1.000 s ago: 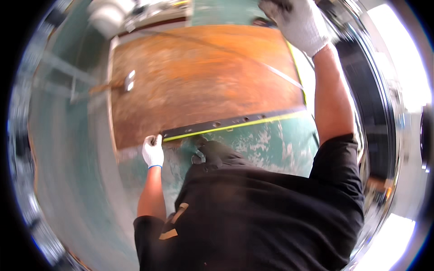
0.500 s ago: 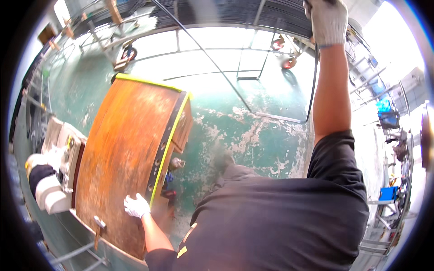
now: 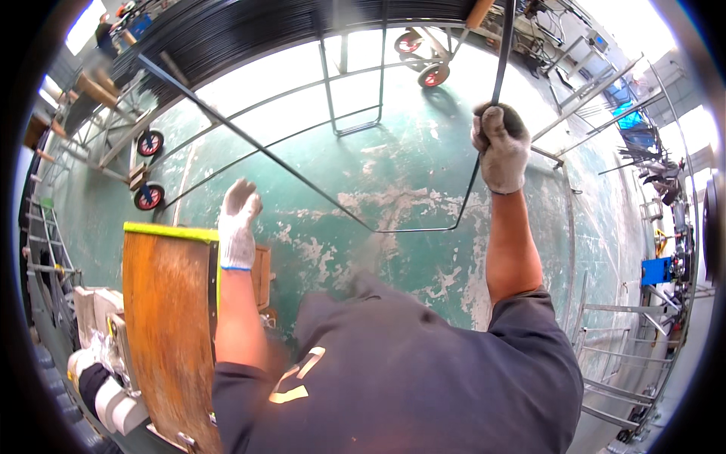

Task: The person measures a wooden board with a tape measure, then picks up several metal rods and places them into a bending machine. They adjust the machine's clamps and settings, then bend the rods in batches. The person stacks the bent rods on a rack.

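Note:
My right hand [image 3: 502, 150], in a whitish work glove, is closed around one side of a thin black bent metal rod frame [image 3: 302, 178]. The frame hangs ahead of me with its short bottom bar low, and its other side slants up to the far left. In a matching glove with a blue cuff edge, my left hand [image 3: 239, 225] is raised beside the worn wooden workbench [image 3: 170, 303]. Its fingers point upward, a little apart, and hold nothing. A gap separates it from the rod.
Beyond stands a wheeled rack [image 3: 302, 82] piled with long black rods; a second bent frame [image 3: 359, 130] hangs off it. White padded pieces [image 3: 113, 393] lie left of the bench. Metal racks [image 3: 628, 340] line the right. Far left, a person [image 3: 106, 36] stands.
My left hand has lifted off the bench top and reached forward. My right hand has come down and nearer with the rod frame. My view has turned, shifting the bench left and lower.

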The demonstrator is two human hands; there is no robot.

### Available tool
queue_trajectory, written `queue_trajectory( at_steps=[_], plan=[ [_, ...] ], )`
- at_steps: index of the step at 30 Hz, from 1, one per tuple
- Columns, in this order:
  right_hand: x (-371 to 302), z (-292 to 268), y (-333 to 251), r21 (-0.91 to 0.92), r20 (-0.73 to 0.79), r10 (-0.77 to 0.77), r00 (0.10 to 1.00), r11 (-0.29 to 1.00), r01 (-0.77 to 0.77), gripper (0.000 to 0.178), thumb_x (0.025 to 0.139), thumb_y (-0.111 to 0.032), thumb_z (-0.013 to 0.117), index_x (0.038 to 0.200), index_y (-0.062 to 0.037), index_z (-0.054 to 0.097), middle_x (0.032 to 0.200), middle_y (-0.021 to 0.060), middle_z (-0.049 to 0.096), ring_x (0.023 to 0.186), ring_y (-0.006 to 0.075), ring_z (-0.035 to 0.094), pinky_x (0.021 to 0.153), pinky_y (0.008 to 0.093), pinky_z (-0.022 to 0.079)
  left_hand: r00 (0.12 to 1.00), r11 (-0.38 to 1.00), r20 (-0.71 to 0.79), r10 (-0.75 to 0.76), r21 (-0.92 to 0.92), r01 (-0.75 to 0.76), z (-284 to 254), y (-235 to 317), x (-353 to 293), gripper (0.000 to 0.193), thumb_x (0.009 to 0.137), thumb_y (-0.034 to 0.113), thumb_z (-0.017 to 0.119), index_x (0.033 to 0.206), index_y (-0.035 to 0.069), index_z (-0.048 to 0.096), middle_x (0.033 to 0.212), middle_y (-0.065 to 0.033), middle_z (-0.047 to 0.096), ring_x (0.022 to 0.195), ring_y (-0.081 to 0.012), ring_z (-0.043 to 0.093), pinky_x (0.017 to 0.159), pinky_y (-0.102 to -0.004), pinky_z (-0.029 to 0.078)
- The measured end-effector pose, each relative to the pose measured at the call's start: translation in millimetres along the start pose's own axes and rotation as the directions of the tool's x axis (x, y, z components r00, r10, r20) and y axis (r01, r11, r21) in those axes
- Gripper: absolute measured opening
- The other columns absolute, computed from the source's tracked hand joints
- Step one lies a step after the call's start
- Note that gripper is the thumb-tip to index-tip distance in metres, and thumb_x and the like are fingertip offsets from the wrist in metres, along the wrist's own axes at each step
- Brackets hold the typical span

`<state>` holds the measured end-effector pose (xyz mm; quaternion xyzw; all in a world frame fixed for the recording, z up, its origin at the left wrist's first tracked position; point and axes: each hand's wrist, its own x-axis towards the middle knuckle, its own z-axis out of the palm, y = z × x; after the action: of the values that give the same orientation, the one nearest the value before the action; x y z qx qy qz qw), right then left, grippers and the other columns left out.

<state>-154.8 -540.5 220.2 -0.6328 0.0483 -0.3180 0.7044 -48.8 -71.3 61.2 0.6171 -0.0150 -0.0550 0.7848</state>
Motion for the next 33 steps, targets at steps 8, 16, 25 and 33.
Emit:
queue_trajectory(
  at_steps=[8,16,25,33],
  plan=[
    [143,-70,126,-0.29,-0.172,-0.225,0.959,0.942,0.169,0.031,0.11,-0.031,0.075,0.105,-0.001,0.074,0.08,-0.0006,0.066,0.071,0.0086,0.058,0.065,0.0254,0.046,0.952,0.966,0.303,0.051,0.227,-0.124,206,-38,188,0.015,0.108,0.009,0.072,0.119,0.001,0.075,0.11,-0.0059,0.078,0.095,-0.0128,0.068,0.091,-0.0295,0.057],
    [338,-166,230,-0.89,-0.262,-0.374,0.89,0.45,-0.073,0.031,0.105,-0.036,0.075,0.11,-0.0056,0.079,0.093,0.0211,0.079,0.088,0.0394,0.078,0.081,0.0446,0.061,0.934,0.881,0.353,0.049,0.426,-0.207,351,-149,363,0.009,0.104,0.011,0.075,0.111,0.006,0.077,0.093,-0.0049,0.076,0.086,-0.0139,0.07,0.081,-0.0315,0.057],
    [526,-237,320,-0.86,-0.437,-0.307,0.845,0.418,-0.293,0.03,0.107,-0.037,0.07,0.111,-0.0086,0.077,0.098,0.0224,0.079,0.096,0.0458,0.077,0.084,0.0498,0.061,0.913,0.726,0.396,0.101,0.598,-0.34,500,-205,546,0.016,0.107,0.018,0.073,0.111,0.002,0.076,0.092,-0.0088,0.076,0.085,-0.0168,0.071,0.08,-0.0327,0.056],
    [729,-325,442,-0.837,-0.48,-0.151,0.864,0.373,-0.4,0.031,0.107,-0.034,0.065,0.117,-0.0069,0.078,0.106,0.0263,0.078,0.104,0.0473,0.076,0.09,0.0518,0.059,0.959,0.613,0.264,-0.107,0.777,-0.145,645,-235,684,0.033,0.105,0.03,0.062,0.117,0.003,0.076,0.112,-0.0264,0.078,0.109,-0.0449,0.075,0.095,-0.0526,0.057]
  ],
)
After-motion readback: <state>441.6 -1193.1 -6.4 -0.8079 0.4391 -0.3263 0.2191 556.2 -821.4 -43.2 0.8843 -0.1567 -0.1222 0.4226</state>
